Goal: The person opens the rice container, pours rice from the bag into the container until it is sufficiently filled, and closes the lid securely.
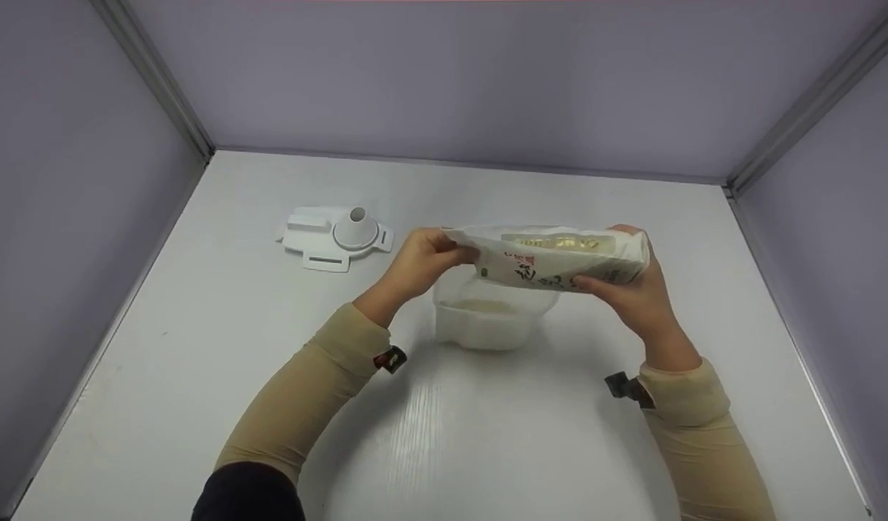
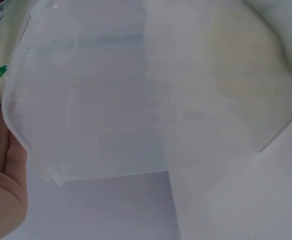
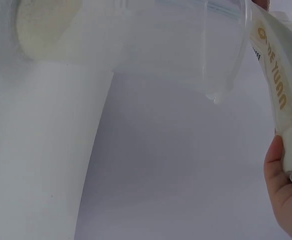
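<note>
1. Walled in on three sides by grey-violet walls (image 1: 472, 87), with metal rails up the corners.
2. Staged on a white table (image 1: 161, 347), with soft shadows below both forearms.
3. Reaching in from the near edge in tan sleeves (image 1: 306, 391), with dark cloth at the left elbow.
4. Centered on a translucent tub (image 1: 480, 336), upright on the table, with pale contents (image 1: 487, 307) low inside.
5. Topped by a white printed bag (image 1: 552, 269), raised crosswise above the tub and hiding part of its opening in the head view; impossible to tell whether touching the rim.
6. Flanked, beyond the left wrist, by a flat white part (image 1: 310, 239) lying on the table.
7. Pinched at the bag's left end between thumb and fingers of the left hand (image 1: 425, 262).
8. Gripped at the bag's right end by the right hand (image 1: 640, 297), with thumb across the near face.
9. Crowned, on the flat white part, with a white cone (image 1: 355, 230), open on top.
10. Fitted at both wrists with small dark devices (image 1: 393, 359).
</note>
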A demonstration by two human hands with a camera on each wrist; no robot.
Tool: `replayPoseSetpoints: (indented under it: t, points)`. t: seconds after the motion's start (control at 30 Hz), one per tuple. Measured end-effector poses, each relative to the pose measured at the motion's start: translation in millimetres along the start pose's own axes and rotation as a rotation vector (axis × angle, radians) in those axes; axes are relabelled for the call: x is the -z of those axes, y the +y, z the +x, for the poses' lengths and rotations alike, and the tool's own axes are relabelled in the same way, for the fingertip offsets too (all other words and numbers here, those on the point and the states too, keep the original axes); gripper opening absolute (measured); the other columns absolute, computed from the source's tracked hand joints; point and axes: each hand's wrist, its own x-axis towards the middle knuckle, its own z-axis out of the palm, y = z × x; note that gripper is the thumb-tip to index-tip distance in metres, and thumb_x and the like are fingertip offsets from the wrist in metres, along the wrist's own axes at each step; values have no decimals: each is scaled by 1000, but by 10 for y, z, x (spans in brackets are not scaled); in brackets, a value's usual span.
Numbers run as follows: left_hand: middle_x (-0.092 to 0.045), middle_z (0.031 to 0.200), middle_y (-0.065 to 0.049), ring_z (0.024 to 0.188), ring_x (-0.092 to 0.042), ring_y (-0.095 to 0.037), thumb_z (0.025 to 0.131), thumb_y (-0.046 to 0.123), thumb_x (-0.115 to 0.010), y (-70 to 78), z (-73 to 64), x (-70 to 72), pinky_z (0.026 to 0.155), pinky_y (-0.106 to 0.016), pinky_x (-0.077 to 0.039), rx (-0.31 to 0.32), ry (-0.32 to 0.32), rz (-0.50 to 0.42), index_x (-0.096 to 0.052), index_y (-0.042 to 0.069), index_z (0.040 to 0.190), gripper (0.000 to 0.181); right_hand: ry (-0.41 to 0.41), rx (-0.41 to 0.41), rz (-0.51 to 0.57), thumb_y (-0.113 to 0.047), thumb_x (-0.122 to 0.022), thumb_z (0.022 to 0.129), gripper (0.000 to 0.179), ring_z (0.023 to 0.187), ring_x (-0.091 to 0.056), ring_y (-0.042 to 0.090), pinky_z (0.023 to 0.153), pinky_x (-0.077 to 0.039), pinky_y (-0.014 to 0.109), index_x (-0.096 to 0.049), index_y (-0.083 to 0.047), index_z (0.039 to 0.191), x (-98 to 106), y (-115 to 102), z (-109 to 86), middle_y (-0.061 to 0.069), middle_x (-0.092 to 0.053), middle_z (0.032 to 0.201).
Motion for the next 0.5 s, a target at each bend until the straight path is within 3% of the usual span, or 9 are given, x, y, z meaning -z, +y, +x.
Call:
replayPoseSetpoints:
  t: [0.5]
  points:
    - [-64, 107, -22, 98, -63, -23, 86, -6, -61, -19, 23, -34, 85, -35, -50, -18, 2, -45, -62, -15, 106, 22, -3, 65, 22, 19, -71, 69, 67, 103, -58, 25, 81, -52, 34, -42, -4, 125, 20, -2, -49, 12, -56, 113]
